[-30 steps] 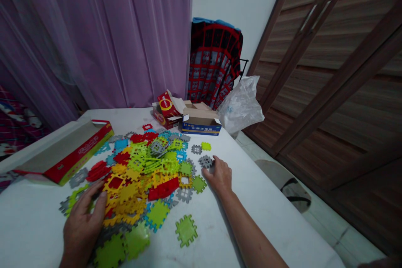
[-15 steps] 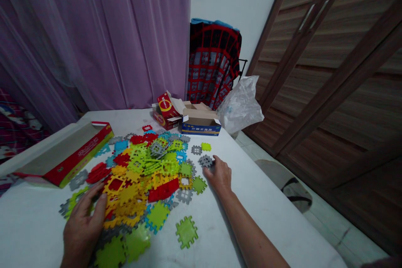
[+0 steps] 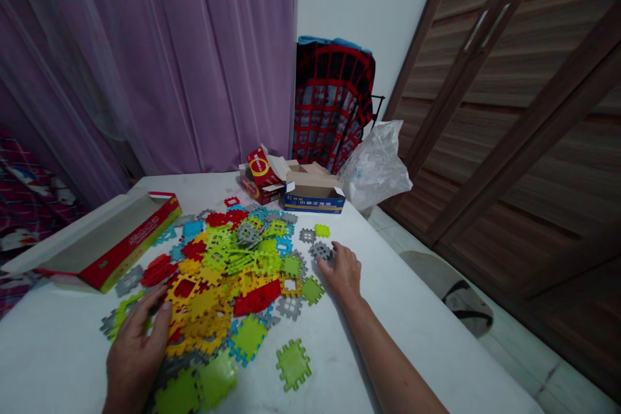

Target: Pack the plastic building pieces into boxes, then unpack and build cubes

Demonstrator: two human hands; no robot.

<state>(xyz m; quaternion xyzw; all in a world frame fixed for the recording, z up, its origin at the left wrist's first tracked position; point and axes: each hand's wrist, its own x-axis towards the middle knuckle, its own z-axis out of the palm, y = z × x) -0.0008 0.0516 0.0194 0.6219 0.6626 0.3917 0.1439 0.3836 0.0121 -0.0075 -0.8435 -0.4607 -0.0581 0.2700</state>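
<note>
Flat plastic interlocking tiles with notched edges form a loose pile (image 3: 208,301) in yellow, green, red, blue and grey. My left hand (image 3: 138,343) is at the pile's near left side, its thumb and fingers apart next to the yellow tiles. On the right, my right hand (image 3: 343,273) rests on the table, thumb and forefinger spread at the edge of a grey window tile (image 3: 321,251) lying flat. Another grey tile (image 3: 307,235) and a small yellow-green tile (image 3: 322,231) lie just beyond it. A single green tile (image 3: 294,365) lies nearer me.
An open red carton (image 3: 140,233) stands left of the pile on the white table (image 3: 334,362). Behind it are a red box (image 3: 262,168), a blue open box (image 3: 314,200) and a crumpled clear plastic bag (image 3: 373,168). A wooden wardrobe (image 3: 509,116) stands to the right.
The view has shifted slightly, so everything appears a little farther right. Both hands keep nearly the same places beside the tiles.
</note>
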